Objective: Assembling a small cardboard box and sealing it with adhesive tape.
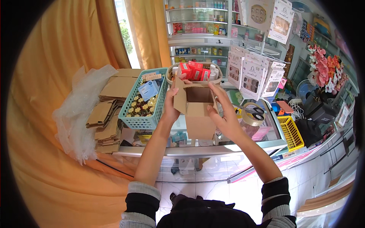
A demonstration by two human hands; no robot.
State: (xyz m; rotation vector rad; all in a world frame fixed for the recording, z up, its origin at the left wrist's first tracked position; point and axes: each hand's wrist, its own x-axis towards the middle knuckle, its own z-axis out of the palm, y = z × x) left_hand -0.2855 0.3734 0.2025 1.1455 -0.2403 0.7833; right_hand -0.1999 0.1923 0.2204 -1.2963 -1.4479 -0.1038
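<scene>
A small brown cardboard box (201, 128) is held up over the glass counter, its top flaps spread and its inside bare. My left hand (171, 102) grips its left side by the flap, some of its fingers hidden behind the cardboard. On the other side, my right hand (226, 114) has its thumb at the front rim and its fingers along the right wall. Just left of the box stands a teal basket (138, 122) of bottles with gold flower-shaped caps and a blue card (148, 90). Behind it, an oval basket (170, 79) holds red boxes (194, 71) and white bottles.
Flattened cardboard (108, 133) and clear plastic wrap (78, 117) lie at the left. A tape roll (249, 118) and black-handled scissors (258, 113) rest on the glass counter (266, 142) at right. Hanging packets (253, 74) and a yellow basket (291, 133) stand beyond.
</scene>
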